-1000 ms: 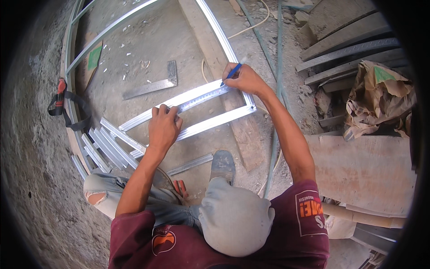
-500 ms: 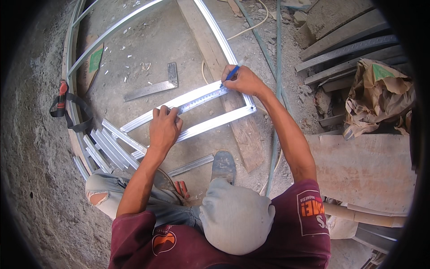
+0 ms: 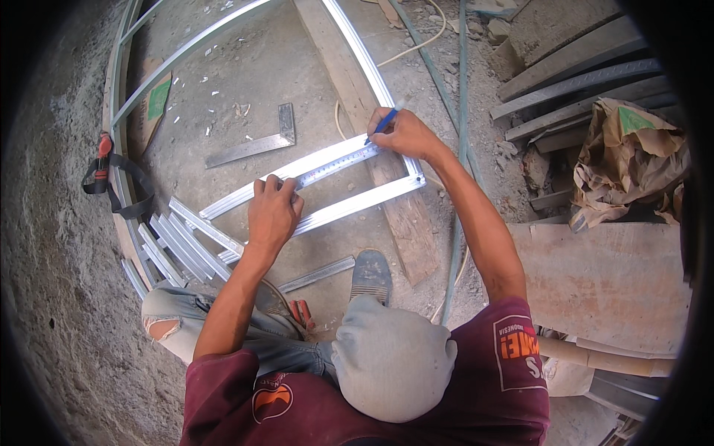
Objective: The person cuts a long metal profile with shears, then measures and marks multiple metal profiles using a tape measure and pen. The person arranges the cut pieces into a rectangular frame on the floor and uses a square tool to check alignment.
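My left hand presses its bent fingertips on the left end of a steel ruler and the edge of a silvery metal profile. The ruler lies slantwise along the profile, its markings facing up. My right hand pinches a blue pen, its tip down at the ruler's right end on the profile. Nearer to me, a second metal profile runs roughly parallel and meets the corner of a long metal frame. My left hand's palm side is hidden.
A metal try square lies on the floor beyond the ruler. Several short profile pieces are heaped at left, near a black strap. A wooden plank runs under the frame. Crumpled brown paper is at right.
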Available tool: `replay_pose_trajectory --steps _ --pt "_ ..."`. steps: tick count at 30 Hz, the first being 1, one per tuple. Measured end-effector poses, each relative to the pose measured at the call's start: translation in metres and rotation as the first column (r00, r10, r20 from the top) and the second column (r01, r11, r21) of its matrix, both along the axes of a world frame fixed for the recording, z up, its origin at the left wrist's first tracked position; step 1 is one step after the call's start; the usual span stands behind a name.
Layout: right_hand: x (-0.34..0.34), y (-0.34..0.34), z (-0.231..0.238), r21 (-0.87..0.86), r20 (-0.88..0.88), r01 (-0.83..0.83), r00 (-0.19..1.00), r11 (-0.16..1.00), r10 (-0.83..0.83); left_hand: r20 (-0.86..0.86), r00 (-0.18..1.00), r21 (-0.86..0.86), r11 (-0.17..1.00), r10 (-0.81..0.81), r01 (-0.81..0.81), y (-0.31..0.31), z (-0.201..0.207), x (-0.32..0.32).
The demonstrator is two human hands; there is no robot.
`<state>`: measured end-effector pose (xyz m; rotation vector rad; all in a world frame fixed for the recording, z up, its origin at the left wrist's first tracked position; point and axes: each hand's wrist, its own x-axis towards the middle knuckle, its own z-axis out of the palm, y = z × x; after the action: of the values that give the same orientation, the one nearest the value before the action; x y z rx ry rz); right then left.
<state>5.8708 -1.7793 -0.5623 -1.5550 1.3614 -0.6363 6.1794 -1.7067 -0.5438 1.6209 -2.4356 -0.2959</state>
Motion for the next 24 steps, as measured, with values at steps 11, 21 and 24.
replay_pose_trajectory --steps 11,21,24 --pt "0.001 0.003 0.005 -0.001 -0.018 -0.018 1.000 1.000 0.018 -0.059 0.998 0.018 0.999 -0.027 0.028 0.005 0.004 0.008" --pt "-0.002 0.006 0.008 0.000 -0.052 -0.055 0.997 0.998 0.055 -0.067 0.996 0.059 0.996 -0.064 0.068 0.020 0.020 0.005" --pt "-0.002 0.009 0.002 -0.028 -0.037 -0.061 0.998 0.998 0.060 -0.075 0.994 0.065 0.995 -0.076 0.081 0.026 0.027 0.007"
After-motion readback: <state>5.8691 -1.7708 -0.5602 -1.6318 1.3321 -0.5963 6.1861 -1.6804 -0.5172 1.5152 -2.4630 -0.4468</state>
